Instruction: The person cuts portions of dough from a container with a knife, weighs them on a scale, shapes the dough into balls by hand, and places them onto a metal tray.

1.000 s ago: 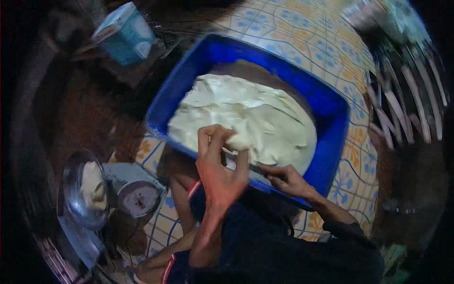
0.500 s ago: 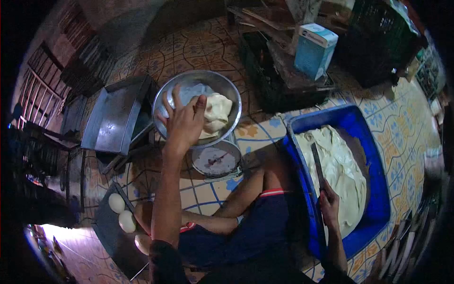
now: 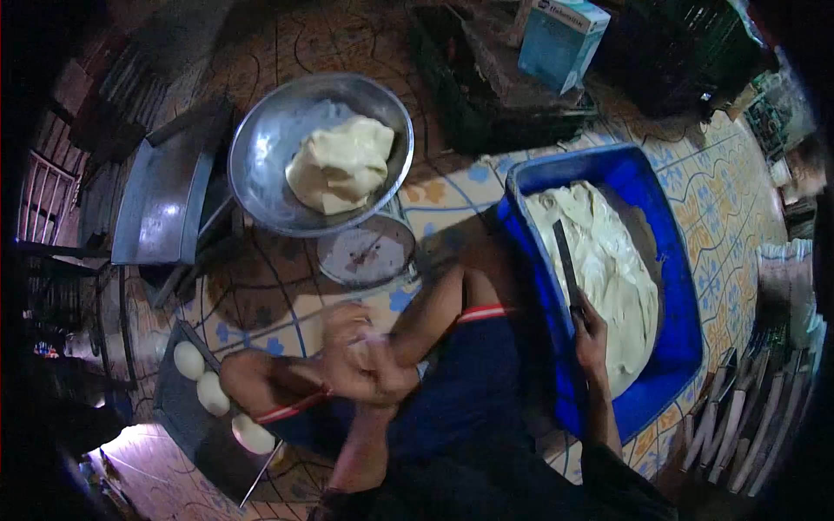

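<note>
My right hand (image 3: 592, 340) grips the handle of a dark flat-bladed knife (image 3: 565, 260), whose blade lies over pale dough (image 3: 612, 295) in a blue tub (image 3: 678, 347). My left hand (image 3: 369, 360) is smeared by motion over my crossed legs; its fingers and anything in them cannot be made out. A steel bowl (image 3: 261, 165) with a lump of pale dough (image 3: 343, 165) sits on a scale with a round dial (image 3: 367, 252), up and left of my legs.
Several rounded dough balls, one here (image 3: 213, 393), rest on a dark tray (image 3: 178, 408) at lower left. An empty metal tray (image 3: 161, 208) stands left of the bowl. A blue carton (image 3: 563, 45) is at the top, and several long sticks (image 3: 747, 425) lie at right.
My left hand has left the bowl and come down over my legs. The lump stays in the bowl. The view has shifted, and the knife remains in my right hand.
</note>
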Available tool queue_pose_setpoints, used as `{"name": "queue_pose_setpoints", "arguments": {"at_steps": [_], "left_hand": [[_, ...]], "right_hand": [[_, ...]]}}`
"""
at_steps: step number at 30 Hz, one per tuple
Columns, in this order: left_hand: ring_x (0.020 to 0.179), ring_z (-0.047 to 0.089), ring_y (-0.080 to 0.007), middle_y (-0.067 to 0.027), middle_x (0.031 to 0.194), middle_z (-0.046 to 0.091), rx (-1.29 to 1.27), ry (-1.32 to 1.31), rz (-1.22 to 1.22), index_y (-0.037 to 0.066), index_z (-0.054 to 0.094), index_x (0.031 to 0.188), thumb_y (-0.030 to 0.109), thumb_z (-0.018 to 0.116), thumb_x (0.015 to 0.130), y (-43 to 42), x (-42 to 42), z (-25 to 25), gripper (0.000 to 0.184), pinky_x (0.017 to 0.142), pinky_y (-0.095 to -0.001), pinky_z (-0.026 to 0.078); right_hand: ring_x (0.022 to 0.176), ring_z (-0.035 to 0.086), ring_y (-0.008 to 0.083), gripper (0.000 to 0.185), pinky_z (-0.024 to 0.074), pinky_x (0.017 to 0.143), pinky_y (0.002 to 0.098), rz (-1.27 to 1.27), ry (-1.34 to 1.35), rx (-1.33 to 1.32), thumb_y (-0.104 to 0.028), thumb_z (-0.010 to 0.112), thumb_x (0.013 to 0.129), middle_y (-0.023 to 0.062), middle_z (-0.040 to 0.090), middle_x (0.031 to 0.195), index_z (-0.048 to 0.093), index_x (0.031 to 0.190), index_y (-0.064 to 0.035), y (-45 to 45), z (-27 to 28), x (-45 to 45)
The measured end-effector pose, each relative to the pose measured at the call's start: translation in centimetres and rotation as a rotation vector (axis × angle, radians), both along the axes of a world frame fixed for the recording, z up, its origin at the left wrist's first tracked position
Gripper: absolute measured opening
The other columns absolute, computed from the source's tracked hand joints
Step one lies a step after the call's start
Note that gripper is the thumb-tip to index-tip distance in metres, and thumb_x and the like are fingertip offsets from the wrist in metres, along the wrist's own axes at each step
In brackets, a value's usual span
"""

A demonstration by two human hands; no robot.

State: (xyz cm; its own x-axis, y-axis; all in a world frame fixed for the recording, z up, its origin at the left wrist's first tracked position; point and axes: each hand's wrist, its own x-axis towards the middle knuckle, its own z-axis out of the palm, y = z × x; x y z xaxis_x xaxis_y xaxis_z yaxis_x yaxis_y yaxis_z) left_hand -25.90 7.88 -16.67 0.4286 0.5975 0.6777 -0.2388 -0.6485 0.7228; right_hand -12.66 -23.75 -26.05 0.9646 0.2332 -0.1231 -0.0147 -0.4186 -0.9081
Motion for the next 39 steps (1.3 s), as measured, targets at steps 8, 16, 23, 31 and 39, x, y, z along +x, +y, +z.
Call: {"name": "queue_pose_setpoints", "arguments": {"at_steps": [8,16,23,31,39], "left_hand": [[0.071,0.061,-0.0240,-0.0107,0.073,0.061,-0.018,0.307,-0.491,0.000,0.060,0.076,0.008,0.061,0.084,-7.5,1.7,-1.7,0.010,0.067,-0.0366,0.048],[0.073,0.061,-0.0239,-0.0122,0.075,0.062,-0.030,0.362,-0.625,-0.002,0.062,0.079,0.009,0.061,0.085,-8.7,2.6,-1.7,0.013,0.069,-0.0373,0.048],[0.118,0.046,-0.0246,-0.0161,0.126,0.048,-0.519,-0.004,0.268,0.002,0.042,0.133,0.008,0.057,0.089,5.2,2.0,-0.5,0.047,0.102,-0.0405,0.035],[0.100,0.058,-0.0256,-0.0202,0.115,0.058,-0.513,0.029,0.354,-0.004,0.053,0.120,-0.001,0.051,0.076,17.3,9.3,-1.6,0.044,0.091,-0.0363,0.043],[0.100,0.060,-0.0393,-0.0246,0.107,0.061,-0.635,0.308,0.730,0.000,0.064,0.109,0.005,0.054,0.073,16.0,9.4,-0.4,0.037,0.087,-0.0452,0.047]], "right_hand": [[0.125,0.047,0.0232,0.044,0.0324,0.106,0.0326,-0.003,0.011,0.090,0.002,0.045,0.090,0.0200,0.051,0.133,0.044,0.133,0.0082,0.1,-0.1,0.3],[0.110,0.058,0.0228,0.046,0.0421,0.098,0.0314,0.020,-0.121,-0.020,0.001,0.046,0.088,0.0191,0.056,0.127,0.045,0.134,0.0047,-0.2,0.0,0.3],[0.122,0.049,0.0328,0.042,0.0527,0.083,0.0358,-0.072,-0.464,-0.394,0.000,0.061,0.083,0.0202,0.049,0.131,0.055,0.125,0.0011,2.3,5.4,2.3],[0.097,0.060,0.0385,0.024,0.0482,0.088,0.0416,0.974,-0.930,0.039,-0.011,0.058,0.084,0.0232,0.060,0.107,0.061,0.103,0.0025,35.2,13.9,5.2],[0.078,0.065,0.0325,0.026,0.0516,0.069,0.0429,0.983,-0.968,-0.234,-0.007,0.063,0.072,0.0200,0.064,0.086,0.062,0.096,0.0022,40.7,13.8,5.9]]}}
